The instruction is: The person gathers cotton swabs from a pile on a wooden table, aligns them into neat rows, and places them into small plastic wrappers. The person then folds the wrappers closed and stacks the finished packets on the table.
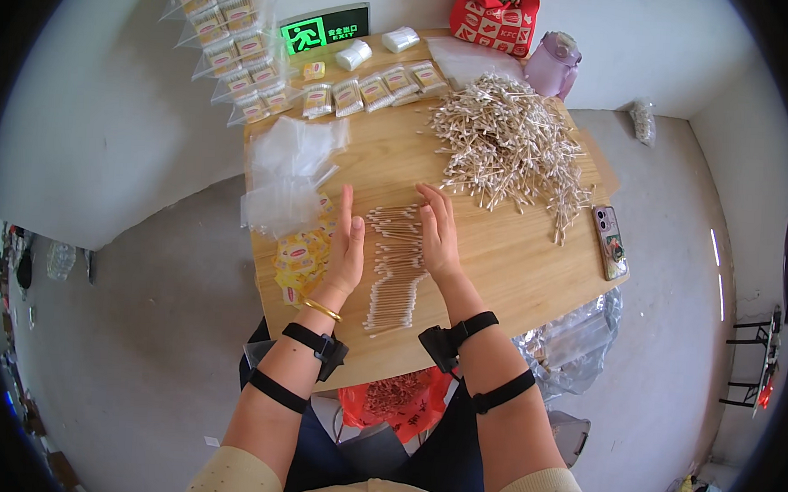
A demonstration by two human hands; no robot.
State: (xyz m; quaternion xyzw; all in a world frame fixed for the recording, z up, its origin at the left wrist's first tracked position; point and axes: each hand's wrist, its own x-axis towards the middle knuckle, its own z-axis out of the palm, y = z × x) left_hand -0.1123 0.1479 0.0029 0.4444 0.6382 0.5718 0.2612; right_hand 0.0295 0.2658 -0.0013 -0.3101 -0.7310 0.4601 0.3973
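Note:
A long row of cotton swabs (393,303) lies side by side on the wooden table (371,161) in front of me. My left hand (347,248) stands on edge at the row's left side, fingers stretched out, holding nothing. On the opposite side, my right hand (439,230) has its palm turned inward, its fingers extended and slightly bent, close to the swab tips. The nearer part of the row is neat, while the farther part is less even. Beyond my right hand rises a big loose heap of cotton swabs (509,137).
Yellow printed cards (298,258) and clear plastic bags (292,158) lie at left. Filled swab packs (376,89) line the back, near a purple bottle (553,64) and red bag (496,20). A phone (610,242) lies at the right edge. Below, a red plastic bag (396,400) holds swabs.

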